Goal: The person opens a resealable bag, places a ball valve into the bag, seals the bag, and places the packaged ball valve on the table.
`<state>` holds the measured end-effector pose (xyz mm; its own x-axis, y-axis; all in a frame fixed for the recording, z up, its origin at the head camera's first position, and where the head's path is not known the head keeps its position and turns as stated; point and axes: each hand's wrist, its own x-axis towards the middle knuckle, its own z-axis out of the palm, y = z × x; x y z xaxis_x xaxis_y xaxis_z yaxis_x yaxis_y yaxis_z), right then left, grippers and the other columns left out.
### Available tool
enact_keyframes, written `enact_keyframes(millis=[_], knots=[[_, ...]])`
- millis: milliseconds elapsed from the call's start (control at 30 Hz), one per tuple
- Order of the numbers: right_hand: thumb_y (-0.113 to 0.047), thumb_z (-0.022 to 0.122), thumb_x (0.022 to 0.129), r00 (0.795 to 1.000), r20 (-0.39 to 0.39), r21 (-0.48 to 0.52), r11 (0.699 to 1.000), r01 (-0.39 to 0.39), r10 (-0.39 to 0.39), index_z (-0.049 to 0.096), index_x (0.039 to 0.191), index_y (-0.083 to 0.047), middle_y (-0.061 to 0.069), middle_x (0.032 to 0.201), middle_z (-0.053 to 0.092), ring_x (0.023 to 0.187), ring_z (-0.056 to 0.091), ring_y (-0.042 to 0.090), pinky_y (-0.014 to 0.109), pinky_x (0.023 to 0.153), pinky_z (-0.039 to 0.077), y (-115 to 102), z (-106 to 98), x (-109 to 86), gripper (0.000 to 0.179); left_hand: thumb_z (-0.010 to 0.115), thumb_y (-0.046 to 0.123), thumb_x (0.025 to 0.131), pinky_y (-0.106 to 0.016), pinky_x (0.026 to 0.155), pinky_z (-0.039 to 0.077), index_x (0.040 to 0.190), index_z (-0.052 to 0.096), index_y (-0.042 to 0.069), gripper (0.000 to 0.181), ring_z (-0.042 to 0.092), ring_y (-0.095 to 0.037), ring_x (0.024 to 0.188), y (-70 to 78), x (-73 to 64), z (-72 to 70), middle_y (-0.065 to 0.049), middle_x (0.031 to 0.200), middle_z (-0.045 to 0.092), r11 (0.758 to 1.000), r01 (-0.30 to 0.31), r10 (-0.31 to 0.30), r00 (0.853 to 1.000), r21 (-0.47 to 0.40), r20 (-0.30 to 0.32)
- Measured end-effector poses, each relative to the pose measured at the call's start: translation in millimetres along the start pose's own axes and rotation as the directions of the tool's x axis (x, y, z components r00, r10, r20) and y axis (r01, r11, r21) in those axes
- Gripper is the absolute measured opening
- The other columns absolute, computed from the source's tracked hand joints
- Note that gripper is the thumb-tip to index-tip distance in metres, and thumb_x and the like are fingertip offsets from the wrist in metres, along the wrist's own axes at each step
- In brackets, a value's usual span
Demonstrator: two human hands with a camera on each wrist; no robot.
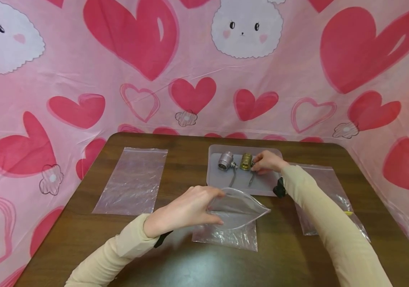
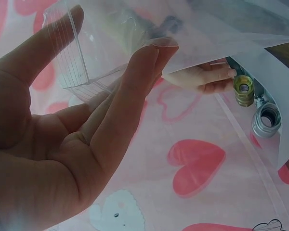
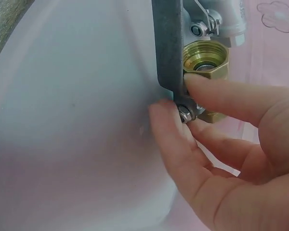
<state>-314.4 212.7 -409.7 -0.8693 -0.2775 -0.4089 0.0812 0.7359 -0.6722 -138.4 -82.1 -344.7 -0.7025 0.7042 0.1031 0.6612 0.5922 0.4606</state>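
My left hand (image 1: pixel 190 209) holds a clear zip bag (image 1: pixel 238 211) by its mouth, thumb and fingers spread apart at the gaping edges. The bag's lower part reaches the table. My right hand (image 1: pixel 269 162) is at the tray's right side, gripping a brass ball valve (image 3: pixel 206 60) near its lever. In the right wrist view, the thumb lies against the valve body and a fingertip touches the nut at the base of the grey lever (image 3: pixel 167 43). A silver ball valve (image 1: pixel 225 160) with its own lever lies to the left in the same tray.
The translucent plastic tray (image 1: pixel 213 181) stands at the back of the brown wooden table (image 1: pixel 175 267). A flat clear bag (image 1: pixel 132 181) lies on the left. Another bag (image 1: pixel 321 179) with a small yellow piece (image 1: pixel 348 213) lies on the right, partly behind my right sleeve.
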Motion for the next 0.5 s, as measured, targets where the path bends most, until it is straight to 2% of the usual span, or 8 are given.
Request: enact_keyframes(millis=[100, 267, 367, 500], knots=[[-0.004, 0.067, 0.09, 1.0, -0.004, 0.024, 1.0, -0.018, 0.018, 0.052, 0.127, 0.018, 0.023, 0.112, 0.062, 0.085, 0.065, 0.012, 0.035, 0.084, 0.06, -0.4, 0.9, 0.8, 0.045, 0.086, 0.03, 0.077, -0.023, 0.072, 0.049, 0.123, 0.064, 0.002, 0.058, 0.047, -0.002, 0.064, 0.1, 0.6, 0.6, -0.007, 0.109, 0.073, 1.0, 0.008, -0.008, 1.0, -0.006, 0.009], [0.0, 0.064, 0.088, 1.0, -0.006, 0.05, 0.998, -0.026, 0.027, 0.054, 0.12, 0.018, 0.012, 0.1, 0.06, 0.08, 0.063, 0.01, 0.031, 0.082, 0.06, -1.1, 2.6, 3.1, 0.037, 0.085, 0.03, 0.077, -0.021, 0.07, 0.047, 0.123, 0.064, 0.002, 0.058, 0.045, -0.002, 0.063, 0.1, 1.0, 1.5, -0.007, 0.104, 0.072, 1.0, 0.017, -0.017, 1.0, -0.025, 0.023], [-0.001, 0.064, 0.087, 1.0, -0.009, 0.04, 0.999, -0.021, 0.021, 0.057, 0.11, 0.014, 0.005, 0.091, 0.058, 0.076, 0.061, 0.008, 0.031, 0.08, 0.06, -2.6, 3.3, 3.1, 0.028, 0.086, 0.03, 0.077, -0.021, 0.067, 0.045, 0.122, 0.064, 0.002, 0.058, 0.045, -0.002, 0.062, -0.3, 1.3, 1.8, -0.006, 0.099, 0.071, 0.999, 0.02, -0.019, 0.999, -0.028, 0.028], [-0.005, 0.063, 0.085, 1.0, -0.02, 0.033, 0.999, -0.024, 0.024, 0.058, 0.095, 0.005, 0.0, 0.081, 0.056, 0.073, 0.059, 0.008, 0.029, 0.077, 0.06, -4.9, 3.7, 2.2, 0.015, 0.085, 0.031, 0.077, -0.022, 0.07, 0.046, 0.122, 0.065, 0.003, 0.058, 0.047, -0.002, 0.064, -0.6, 2.2, 2.3, -0.006, 0.101, 0.071, 1.0, 0.018, -0.017, 1.0, -0.01, 0.025]])
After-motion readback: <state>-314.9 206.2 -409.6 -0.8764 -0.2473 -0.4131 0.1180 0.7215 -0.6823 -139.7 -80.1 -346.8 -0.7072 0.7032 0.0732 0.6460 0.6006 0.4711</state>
